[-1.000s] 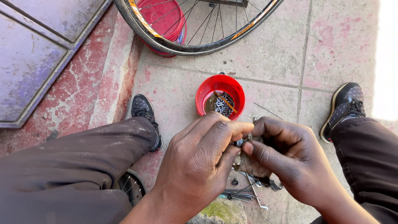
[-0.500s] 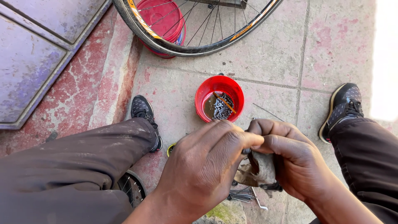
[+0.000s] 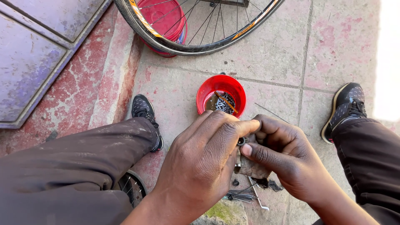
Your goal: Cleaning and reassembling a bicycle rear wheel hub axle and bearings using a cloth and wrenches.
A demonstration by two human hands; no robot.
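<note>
Together, left hand (image 3: 200, 162) and right hand (image 3: 283, 156) pinch a small metal part (image 3: 241, 141) at centre frame, fingers closed on it, below the red bowl (image 3: 208, 91).

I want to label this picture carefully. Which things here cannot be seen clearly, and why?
- Small metal part, head view: mostly hidden between left hand and right hand; its kind is unclear.
- Red bowl contents: too small to identify.
- Bicycle wheel: cut off by the top edge.
- Metal pieces on the ground: partly covered by the hands.
</note>
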